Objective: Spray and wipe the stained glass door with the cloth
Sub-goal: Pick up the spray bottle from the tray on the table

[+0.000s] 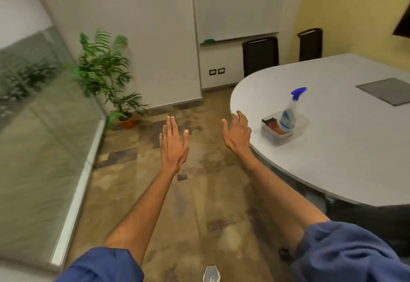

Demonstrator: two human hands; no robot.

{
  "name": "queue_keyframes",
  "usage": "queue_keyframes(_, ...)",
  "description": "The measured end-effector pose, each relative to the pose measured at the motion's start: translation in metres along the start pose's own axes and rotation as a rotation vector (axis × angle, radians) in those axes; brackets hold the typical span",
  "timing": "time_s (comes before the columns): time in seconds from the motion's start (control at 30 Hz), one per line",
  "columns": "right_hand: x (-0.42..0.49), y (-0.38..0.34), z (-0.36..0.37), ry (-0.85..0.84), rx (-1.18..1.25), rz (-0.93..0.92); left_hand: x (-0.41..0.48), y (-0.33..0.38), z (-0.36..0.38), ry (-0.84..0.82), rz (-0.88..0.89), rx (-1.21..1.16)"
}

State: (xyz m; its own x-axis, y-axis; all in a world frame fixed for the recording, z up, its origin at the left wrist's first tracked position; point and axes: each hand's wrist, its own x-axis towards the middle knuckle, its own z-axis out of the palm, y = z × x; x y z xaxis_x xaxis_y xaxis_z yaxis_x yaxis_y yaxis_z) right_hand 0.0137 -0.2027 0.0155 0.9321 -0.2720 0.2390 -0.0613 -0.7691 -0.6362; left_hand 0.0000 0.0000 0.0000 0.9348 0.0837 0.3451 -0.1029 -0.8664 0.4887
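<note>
A clear spray bottle (289, 113) with a blue trigger head stands in a clear plastic tub (299, 126) on the grey table (332, 148). A brown-red cloth (277, 127) lies folded in the same tub beside the bottle. The glass door (37, 126) fills the left side of the view, with a white frame along its bottom. My left hand (173, 146) is stretched out over the floor, fingers apart, holding nothing. My right hand (237, 134) is open too, just left of the table's rounded edge and a short way from the tub.
A potted fern (106, 77) stands in the corner by the glass. Two dark chairs (260, 56) sit behind the table at the back wall. A grey panel (386, 90) is set into the tabletop. The floor (199, 193) is mottled brown tile.
</note>
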Motion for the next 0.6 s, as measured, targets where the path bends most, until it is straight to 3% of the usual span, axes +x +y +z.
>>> queue_keyframes(0.2, 0.067, 0.052, -0.006, 0.077, -0.108, 0.144, 0.074, 0.041, 0.059, -0.139, -0.019, -0.021)
queue_keyframes(0.33, 0.094, 0.084, -0.008, 0.126, -0.154, 0.214, 0.114, 0.058, 0.092, -0.137, 0.08, 0.037)
queue_keyframes(0.6, 0.136, 0.151, -0.023, 0.184, -0.133, 0.366, 0.163, 0.103, 0.165, -0.283, 0.222, -0.014)
